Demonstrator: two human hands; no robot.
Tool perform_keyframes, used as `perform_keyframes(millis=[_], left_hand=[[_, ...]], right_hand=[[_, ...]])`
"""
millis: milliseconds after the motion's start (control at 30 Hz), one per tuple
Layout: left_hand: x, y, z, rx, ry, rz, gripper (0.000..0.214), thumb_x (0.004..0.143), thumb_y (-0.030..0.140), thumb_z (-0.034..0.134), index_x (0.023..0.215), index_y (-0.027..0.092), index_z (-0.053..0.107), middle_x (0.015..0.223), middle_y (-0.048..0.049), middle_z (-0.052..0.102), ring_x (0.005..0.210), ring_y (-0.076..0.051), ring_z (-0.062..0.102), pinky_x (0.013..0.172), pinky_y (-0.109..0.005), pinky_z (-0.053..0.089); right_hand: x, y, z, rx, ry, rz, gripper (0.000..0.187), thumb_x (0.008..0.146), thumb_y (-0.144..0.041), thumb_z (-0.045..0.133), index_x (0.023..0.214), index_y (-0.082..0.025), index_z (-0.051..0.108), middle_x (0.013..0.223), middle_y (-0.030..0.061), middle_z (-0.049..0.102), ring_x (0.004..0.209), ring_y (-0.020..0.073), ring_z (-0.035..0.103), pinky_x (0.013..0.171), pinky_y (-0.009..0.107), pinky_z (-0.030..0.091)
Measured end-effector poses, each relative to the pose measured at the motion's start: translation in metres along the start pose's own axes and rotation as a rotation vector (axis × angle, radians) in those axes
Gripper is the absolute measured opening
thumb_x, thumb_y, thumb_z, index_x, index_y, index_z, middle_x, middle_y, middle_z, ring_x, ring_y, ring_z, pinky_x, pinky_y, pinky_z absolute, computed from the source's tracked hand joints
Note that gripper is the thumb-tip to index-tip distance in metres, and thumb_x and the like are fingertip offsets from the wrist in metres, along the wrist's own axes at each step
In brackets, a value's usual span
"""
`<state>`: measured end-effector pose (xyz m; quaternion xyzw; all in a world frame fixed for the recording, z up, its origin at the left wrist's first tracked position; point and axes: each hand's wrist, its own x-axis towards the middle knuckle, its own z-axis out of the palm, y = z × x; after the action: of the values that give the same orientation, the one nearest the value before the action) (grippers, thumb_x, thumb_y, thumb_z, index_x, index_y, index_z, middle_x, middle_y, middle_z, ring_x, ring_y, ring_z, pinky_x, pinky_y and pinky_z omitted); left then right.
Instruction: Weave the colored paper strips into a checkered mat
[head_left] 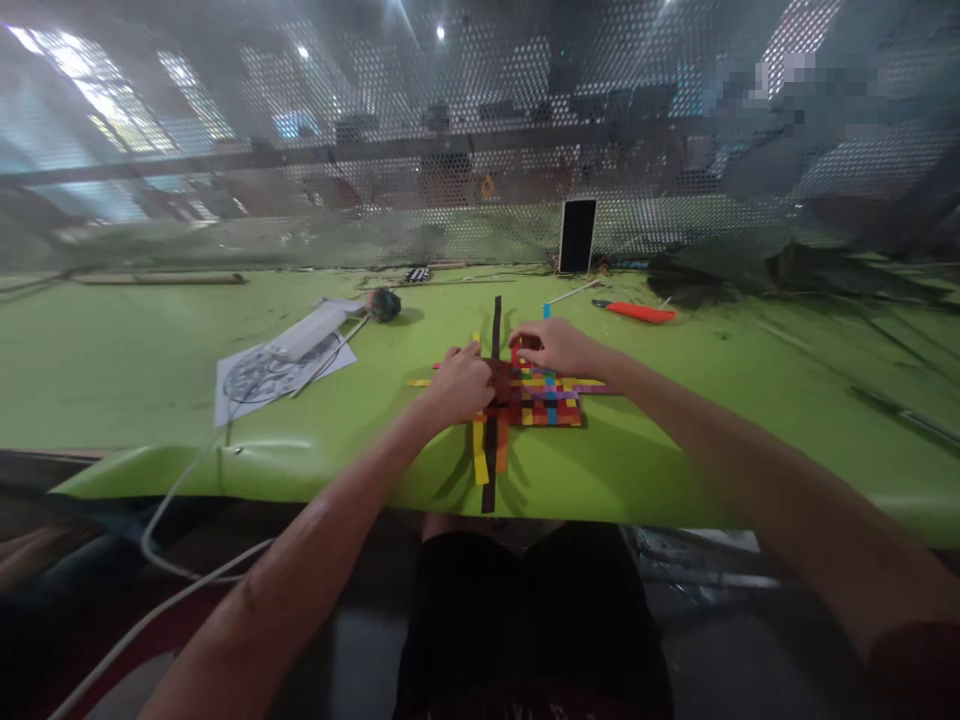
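A small mat woven from coloured strips (566, 418) lies on the green table cover, with loose strip ends sticking out around it. My left hand (459, 385) rests on its left side, fingers curled down onto the weave; what lies under the fingertips is hidden. Toward the back edge, my right hand (562, 348) pinches a raised red strip (516, 353) between thumb and fingers. A long black strip (490, 465), a yellow strip (480, 455) and an orange strip (502, 450) hang toward me. One blue strip end (547, 311) shows behind my right hand.
A dark-screened phone (577, 236) stands against the perforated metal partition (360, 160). An orange-handled tool (641, 312) lies at back right, near dark leaves (705, 275). At left are a printed sheet (232, 395), a dark fuzzy ball (384, 304) and a white cable (154, 540).
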<state>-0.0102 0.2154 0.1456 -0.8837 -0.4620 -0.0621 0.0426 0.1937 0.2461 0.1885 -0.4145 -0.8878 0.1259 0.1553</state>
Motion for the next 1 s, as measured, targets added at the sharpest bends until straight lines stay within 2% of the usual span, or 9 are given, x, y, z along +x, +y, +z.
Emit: perform_keyframes(millis=[67,167,300,400,533,733,800,900,1000], left_hand=[[0.003,-0.002,-0.004,0.006,-0.024,-0.007,0.028,0.091,0.02,0.05,0.084,0.018,0.078,0.08,-0.0118,0.071,0.101,-0.029,0.058,0.087,-0.04,0.046],[0.008,-0.008,-0.009,-0.011,-0.056,0.009,0.029,0.091,0.017,0.049,0.089,0.02,0.078,0.08,-0.0084,0.072,0.094,-0.025,0.061,0.082,-0.035,0.047],[0.011,-0.012,-0.014,-0.044,-0.089,0.033,0.03,0.089,0.014,0.049,0.088,0.022,0.078,0.084,-0.0055,0.073,0.085,-0.021,0.063,0.08,-0.032,0.047],[0.011,-0.01,-0.017,-0.044,-0.097,0.037,0.031,0.089,0.015,0.048,0.088,0.019,0.078,0.084,-0.0086,0.073,0.086,-0.024,0.064,0.081,-0.034,0.047],[0.015,-0.01,-0.023,-0.064,-0.104,0.049,0.031,0.087,0.018,0.048,0.087,0.017,0.079,0.084,-0.0116,0.072,0.085,-0.025,0.065,0.08,-0.035,0.046],[0.032,-0.028,-0.026,-0.223,-0.122,0.117,0.035,0.091,0.025,0.048,0.083,0.017,0.081,0.066,-0.004,0.071,0.067,-0.017,0.061,0.072,-0.028,0.043],[0.037,-0.033,-0.023,-0.29,-0.099,0.127,0.038,0.094,0.031,0.047,0.097,0.016,0.082,0.074,-0.0036,0.075,0.069,-0.016,0.063,0.071,-0.027,0.044],[0.041,-0.037,-0.015,-0.387,-0.037,0.122,0.041,0.097,0.03,0.045,0.122,0.018,0.075,0.105,-0.0046,0.079,0.086,-0.018,0.069,0.079,-0.025,0.048],[0.042,-0.039,-0.008,-0.456,0.0,0.108,0.042,0.095,0.024,0.044,0.126,0.018,0.073,0.119,-0.005,0.076,0.099,-0.019,0.07,0.089,-0.025,0.05]], right_hand=[[-0.002,0.0,0.003,-0.016,-0.034,-0.01,0.023,0.087,-0.015,0.059,0.105,-0.011,0.073,0.084,0.0054,0.073,0.067,0.0148,0.056,0.064,0.026,0.038],[-0.004,0.002,0.002,0.013,-0.188,-0.098,0.021,0.085,-0.012,0.059,0.097,-0.014,0.075,0.087,0.0058,0.074,0.076,0.0169,0.061,0.068,0.026,0.042],[-0.003,0.002,0.003,0.069,-0.31,-0.167,0.033,0.078,-0.004,0.052,0.096,-0.015,0.078,0.089,0.0046,0.076,0.075,0.0164,0.063,0.07,0.027,0.046],[-0.003,0.002,0.007,0.072,-0.361,-0.177,0.043,0.073,0.001,0.048,0.098,-0.015,0.079,0.092,0.0033,0.078,0.077,0.0162,0.065,0.073,0.026,0.049],[-0.003,0.001,0.011,0.049,-0.358,-0.162,0.051,0.07,0.005,0.048,0.102,-0.018,0.08,0.1,0.003,0.08,0.086,0.0178,0.069,0.079,0.026,0.051],[-0.001,0.002,0.013,0.119,-0.328,-0.166,0.045,0.078,0.0,0.054,0.111,-0.018,0.079,0.109,0.0068,0.079,0.091,0.0187,0.071,0.082,0.027,0.052],[0.001,0.006,0.014,0.174,-0.302,-0.166,0.041,0.081,-0.002,0.053,0.107,-0.018,0.08,0.107,0.0066,0.079,0.09,0.0178,0.071,0.083,0.027,0.052],[0.002,0.015,0.017,0.242,-0.22,-0.139,0.034,0.085,-0.009,0.054,0.106,-0.017,0.08,0.105,0.0064,0.078,0.09,0.0184,0.07,0.086,0.029,0.051],[0.002,0.022,0.021,0.36,-0.139,-0.062,0.032,0.087,-0.014,0.056,0.109,-0.017,0.079,0.106,0.0067,0.077,0.089,0.0189,0.068,0.084,0.03,0.052]])
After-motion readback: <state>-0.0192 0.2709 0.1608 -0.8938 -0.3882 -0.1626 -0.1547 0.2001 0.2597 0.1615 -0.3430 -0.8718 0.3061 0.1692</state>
